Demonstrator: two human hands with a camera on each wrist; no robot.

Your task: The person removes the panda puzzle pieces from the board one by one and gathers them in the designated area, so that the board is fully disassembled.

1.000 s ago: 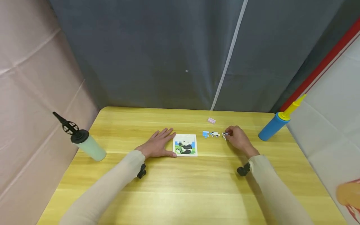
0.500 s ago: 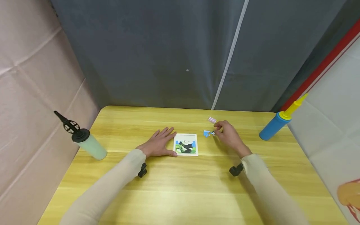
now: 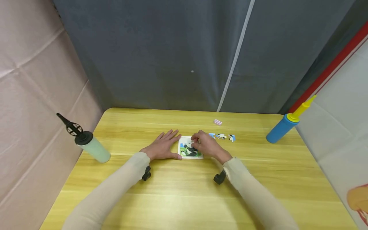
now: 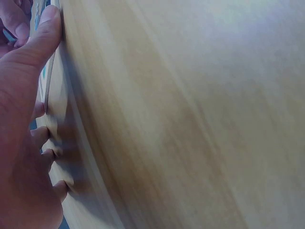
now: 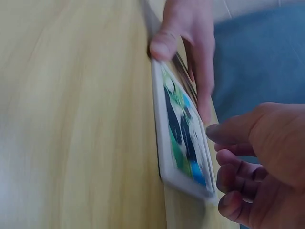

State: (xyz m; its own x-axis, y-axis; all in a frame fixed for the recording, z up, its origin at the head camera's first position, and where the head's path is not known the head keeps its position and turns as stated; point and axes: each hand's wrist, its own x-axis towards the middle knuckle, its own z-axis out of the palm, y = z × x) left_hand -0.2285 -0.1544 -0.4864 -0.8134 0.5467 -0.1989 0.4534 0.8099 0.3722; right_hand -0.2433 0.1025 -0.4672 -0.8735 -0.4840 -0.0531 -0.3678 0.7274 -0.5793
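Note:
A square panda jigsaw in a white tray (image 3: 185, 138) lies mid-table. My left hand (image 3: 162, 147) rests flat at its left side, fingers spread, with the index finger and thumb (image 4: 47, 21) against the tray's edge. My right hand (image 3: 209, 146) is over the tray's right part, thumb and fingers pinched together on a puzzle piece mostly hidden by the fingertips. In the right wrist view its curled fingers are beside the panda picture (image 5: 183, 129). To the right lie loose puzzle pieces: a blue one (image 3: 212, 135), a white one (image 3: 221, 136) and a white-and-blue one (image 3: 232, 138).
A small pink studded block (image 3: 218, 122) lies behind the pieces. A pale green bottle-shaped pump (image 3: 96, 149) with a black nozzle stands on the left. At the right stands a blue pump (image 3: 279, 130) with a yellow nozzle. A grey curtain (image 3: 149, 57) hangs behind the table.
My right hand has moved left from the loose pieces to over the tray, uncovering the white and the white-and-blue pieces. My left hand has stayed at the tray's edge.

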